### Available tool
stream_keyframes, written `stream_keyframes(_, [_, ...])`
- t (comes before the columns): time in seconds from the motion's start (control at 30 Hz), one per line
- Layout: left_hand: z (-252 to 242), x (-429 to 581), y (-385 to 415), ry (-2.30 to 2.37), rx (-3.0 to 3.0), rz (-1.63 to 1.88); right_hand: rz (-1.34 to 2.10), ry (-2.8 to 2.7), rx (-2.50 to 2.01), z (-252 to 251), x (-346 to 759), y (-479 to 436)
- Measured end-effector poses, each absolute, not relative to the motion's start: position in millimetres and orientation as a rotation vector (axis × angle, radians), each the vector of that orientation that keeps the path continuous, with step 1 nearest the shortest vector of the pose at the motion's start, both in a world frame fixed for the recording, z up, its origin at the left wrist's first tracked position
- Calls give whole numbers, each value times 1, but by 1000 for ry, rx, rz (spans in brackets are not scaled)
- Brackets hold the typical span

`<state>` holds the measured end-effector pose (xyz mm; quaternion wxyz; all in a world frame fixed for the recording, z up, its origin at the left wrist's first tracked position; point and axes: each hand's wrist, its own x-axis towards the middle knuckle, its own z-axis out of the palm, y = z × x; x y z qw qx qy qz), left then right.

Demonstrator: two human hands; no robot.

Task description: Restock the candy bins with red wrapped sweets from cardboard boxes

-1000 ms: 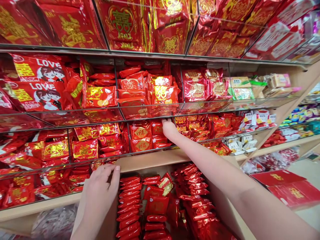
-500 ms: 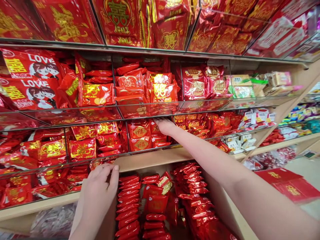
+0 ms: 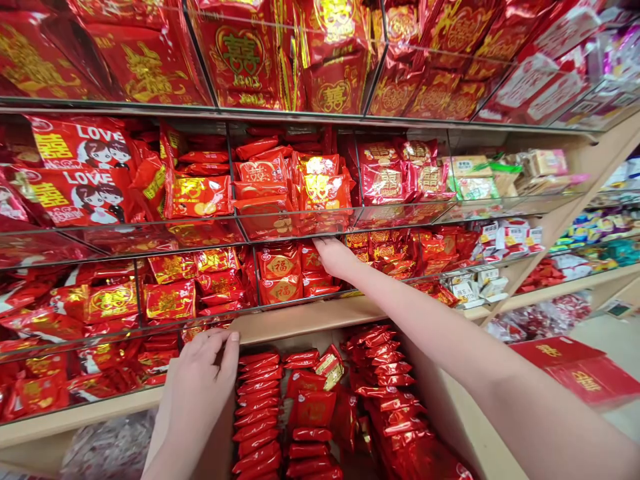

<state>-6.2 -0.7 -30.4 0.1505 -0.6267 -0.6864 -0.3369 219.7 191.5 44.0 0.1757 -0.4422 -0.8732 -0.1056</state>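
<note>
An open cardboard box (image 3: 295,323) is in front of me, holding red foil packets (image 3: 257,413) in stacked rows. My left hand (image 3: 207,367) is closed over the box's left rim near its far corner. Beyond the box, my right hand (image 3: 333,257) reaches into a compartment of the lower shelf, under the glass front of the shelf above. Its fingertips are hidden, so I cannot make out whether anything is in them. Beside and below that hand are red packets with gold printing (image 3: 281,273), stacked upright against the compartment's clear front.
Above, a glass-fronted shelf (image 3: 295,223) runs close over my right hand. Larger red bags (image 3: 100,197) fill its left part. Clear dividers separate the compartments. A red printed carton (image 3: 575,370) is at the right, and a clear plastic bag (image 3: 110,447) lies below the shelf at left.
The fingers of my right hand have drawn slightly toward the right and bent out of sight. My left hand stays on the box rim. The view has tilted up a little.
</note>
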Motion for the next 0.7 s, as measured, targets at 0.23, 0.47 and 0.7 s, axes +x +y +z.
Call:
stream_keyframes(0.23, [-32, -8, -1, -1989, -1783, -969, -210, -2765, -678, -1, 231, 50])
stream_keyframes(0.47, [-30, -8, 1, -1938, -1820, -967, 476, -3254, -1178, -137, 201, -8])
stream_keyframes(0.7, [-30, -6, -1, -1953, -1803, -941, 841, -3272, -1099, -139, 194, 14])
